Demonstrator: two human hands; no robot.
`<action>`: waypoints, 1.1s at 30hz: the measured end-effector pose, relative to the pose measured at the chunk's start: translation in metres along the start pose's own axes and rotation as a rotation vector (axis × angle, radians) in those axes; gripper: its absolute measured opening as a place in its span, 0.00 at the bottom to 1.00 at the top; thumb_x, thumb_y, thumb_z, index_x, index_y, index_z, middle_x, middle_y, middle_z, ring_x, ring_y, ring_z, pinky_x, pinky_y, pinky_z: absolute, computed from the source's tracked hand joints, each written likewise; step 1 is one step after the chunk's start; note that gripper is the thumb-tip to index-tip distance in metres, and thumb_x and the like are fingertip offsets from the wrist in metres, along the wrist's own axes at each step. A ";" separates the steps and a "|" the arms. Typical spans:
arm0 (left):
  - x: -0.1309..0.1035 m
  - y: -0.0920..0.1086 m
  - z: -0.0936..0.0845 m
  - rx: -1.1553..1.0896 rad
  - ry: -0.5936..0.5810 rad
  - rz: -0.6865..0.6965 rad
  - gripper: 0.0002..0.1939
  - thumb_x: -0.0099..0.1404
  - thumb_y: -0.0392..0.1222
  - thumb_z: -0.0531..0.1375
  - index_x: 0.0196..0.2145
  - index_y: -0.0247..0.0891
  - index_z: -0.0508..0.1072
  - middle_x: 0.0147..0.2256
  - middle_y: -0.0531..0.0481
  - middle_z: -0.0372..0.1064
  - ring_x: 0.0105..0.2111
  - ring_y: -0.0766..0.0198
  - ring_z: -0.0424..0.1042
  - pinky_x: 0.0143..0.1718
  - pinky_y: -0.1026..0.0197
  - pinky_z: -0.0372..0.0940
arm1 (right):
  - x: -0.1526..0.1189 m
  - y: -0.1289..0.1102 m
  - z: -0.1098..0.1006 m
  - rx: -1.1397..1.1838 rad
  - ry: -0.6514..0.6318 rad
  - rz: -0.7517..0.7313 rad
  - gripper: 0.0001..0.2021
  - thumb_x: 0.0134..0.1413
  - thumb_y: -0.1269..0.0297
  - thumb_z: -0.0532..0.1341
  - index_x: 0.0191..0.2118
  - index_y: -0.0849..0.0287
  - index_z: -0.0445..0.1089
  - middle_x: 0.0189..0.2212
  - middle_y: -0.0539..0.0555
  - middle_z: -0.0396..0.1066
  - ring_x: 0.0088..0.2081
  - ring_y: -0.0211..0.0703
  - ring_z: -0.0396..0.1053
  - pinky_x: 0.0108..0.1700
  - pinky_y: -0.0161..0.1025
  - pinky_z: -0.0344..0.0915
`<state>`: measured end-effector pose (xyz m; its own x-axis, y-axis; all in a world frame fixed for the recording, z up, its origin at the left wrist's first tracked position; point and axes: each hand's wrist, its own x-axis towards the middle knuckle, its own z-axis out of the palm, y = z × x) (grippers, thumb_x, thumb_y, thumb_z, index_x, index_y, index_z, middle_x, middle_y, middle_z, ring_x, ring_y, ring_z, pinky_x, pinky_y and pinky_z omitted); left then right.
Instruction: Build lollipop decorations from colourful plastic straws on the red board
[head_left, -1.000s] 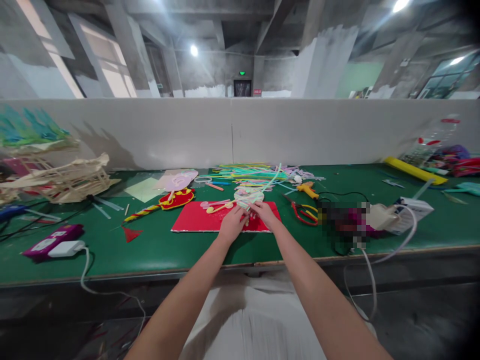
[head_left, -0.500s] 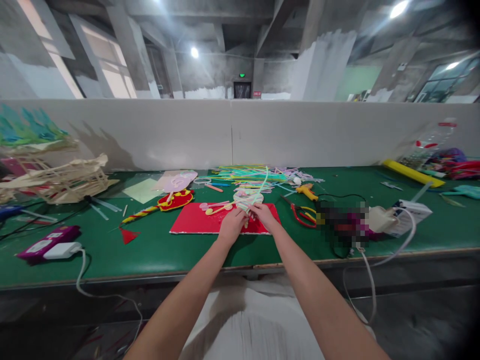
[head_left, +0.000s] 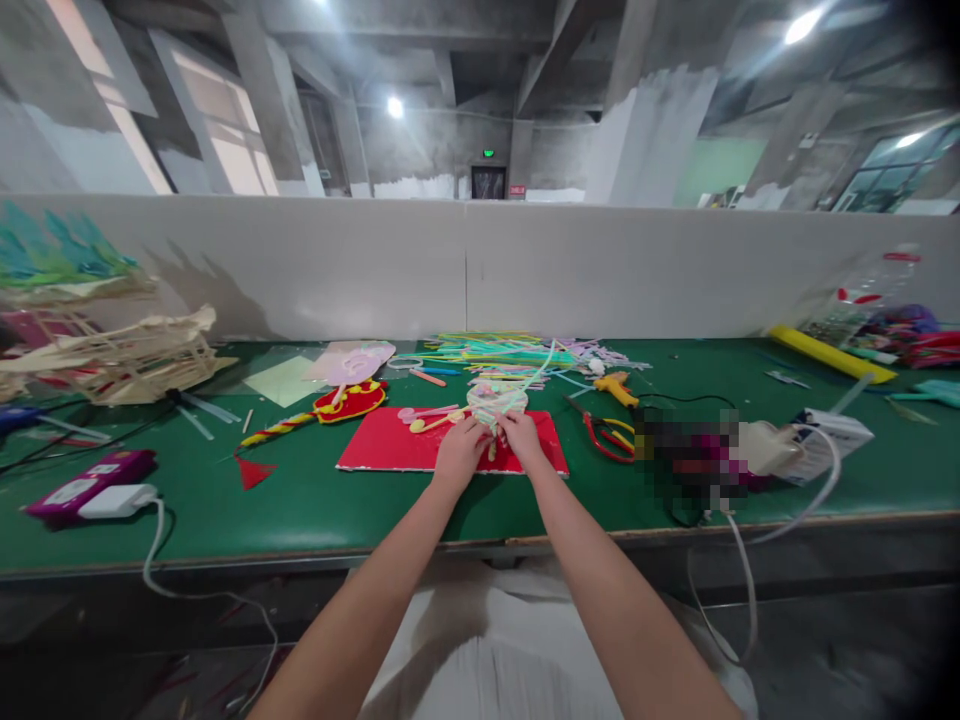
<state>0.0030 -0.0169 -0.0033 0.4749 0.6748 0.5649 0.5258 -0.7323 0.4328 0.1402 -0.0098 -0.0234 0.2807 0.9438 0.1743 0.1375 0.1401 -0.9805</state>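
Over the red board [head_left: 390, 447], my left hand [head_left: 459, 452] and my right hand [head_left: 523, 440] pinch the lower, narrow end of a pale craft piece [head_left: 495, 398] wound from fuzzy pipe cleaners. It is fan-like, in pink, white and light green. From it a light green pipe cleaner [head_left: 543, 367] sticks up to the right, close to my right fingers. What lies right between the fingertips is partly hidden. Left of the piece, small yellow and pink round-ended pieces [head_left: 431, 421] lie on the board.
Behind the board lies a heap of coloured pipe cleaners [head_left: 502, 350]. A red and yellow fan [head_left: 352, 402] with a tassel is at left. Red-handled pliers [head_left: 606, 440] and an orange-yellow glue gun [head_left: 618, 388] lie at right. A purple power strip [head_left: 97, 480] sits front left.
The light green pipe cleaner's free end has swung to the right and down a little. My right fingers have shifted slightly on the craft piece; both hands keep their place over the board.
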 end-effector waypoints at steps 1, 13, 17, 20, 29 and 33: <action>0.000 -0.001 0.000 -0.064 -0.004 -0.005 0.07 0.57 0.36 0.52 0.33 0.39 0.68 0.33 0.48 0.64 0.36 0.64 0.63 0.37 0.62 0.59 | -0.001 -0.001 -0.002 0.020 0.020 -0.021 0.16 0.42 0.54 0.55 0.14 0.57 0.57 0.10 0.46 0.57 0.13 0.33 0.54 0.17 0.33 0.52; 0.001 -0.014 0.004 -0.285 -0.018 -0.197 0.12 0.59 0.44 0.48 0.28 0.37 0.68 0.27 0.51 0.67 0.28 0.64 0.65 0.31 0.63 0.58 | -0.008 -0.008 -0.004 0.063 0.054 -0.149 0.16 0.46 0.50 0.53 0.19 0.58 0.60 0.14 0.48 0.58 0.16 0.34 0.54 0.18 0.33 0.51; 0.000 -0.011 0.002 -0.286 -0.050 -0.202 0.12 0.58 0.45 0.48 0.26 0.37 0.67 0.25 0.51 0.66 0.27 0.65 0.64 0.29 0.64 0.57 | -0.009 -0.013 -0.002 0.058 0.013 -0.129 0.17 0.45 0.49 0.53 0.23 0.58 0.64 0.13 0.47 0.58 0.15 0.33 0.53 0.17 0.33 0.51; 0.000 -0.009 0.000 -0.305 -0.069 -0.207 0.11 0.58 0.43 0.49 0.26 0.37 0.67 0.25 0.52 0.67 0.27 0.66 0.64 0.30 0.65 0.57 | -0.010 -0.015 -0.002 0.061 0.004 -0.139 0.17 0.44 0.48 0.54 0.24 0.59 0.65 0.12 0.46 0.57 0.15 0.33 0.53 0.18 0.32 0.51; 0.001 -0.013 0.001 -0.292 0.050 -0.303 0.09 0.57 0.40 0.49 0.28 0.35 0.67 0.26 0.52 0.67 0.29 0.67 0.65 0.32 0.66 0.58 | -0.014 -0.020 -0.001 0.103 0.014 -0.118 0.18 0.41 0.49 0.56 0.24 0.61 0.68 0.12 0.47 0.59 0.15 0.32 0.52 0.17 0.31 0.50; 0.001 -0.017 0.002 -0.309 0.111 -0.317 0.10 0.58 0.41 0.49 0.29 0.35 0.67 0.27 0.51 0.67 0.30 0.67 0.65 0.33 0.65 0.59 | -0.015 -0.023 0.000 0.099 0.050 -0.111 0.17 0.39 0.51 0.58 0.22 0.62 0.69 0.12 0.48 0.60 0.16 0.33 0.55 0.19 0.32 0.52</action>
<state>-0.0038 -0.0034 -0.0115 0.2369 0.8683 0.4359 0.3896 -0.4959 0.7761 0.1331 -0.0275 -0.0033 0.3164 0.9050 0.2843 0.0767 0.2743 -0.9586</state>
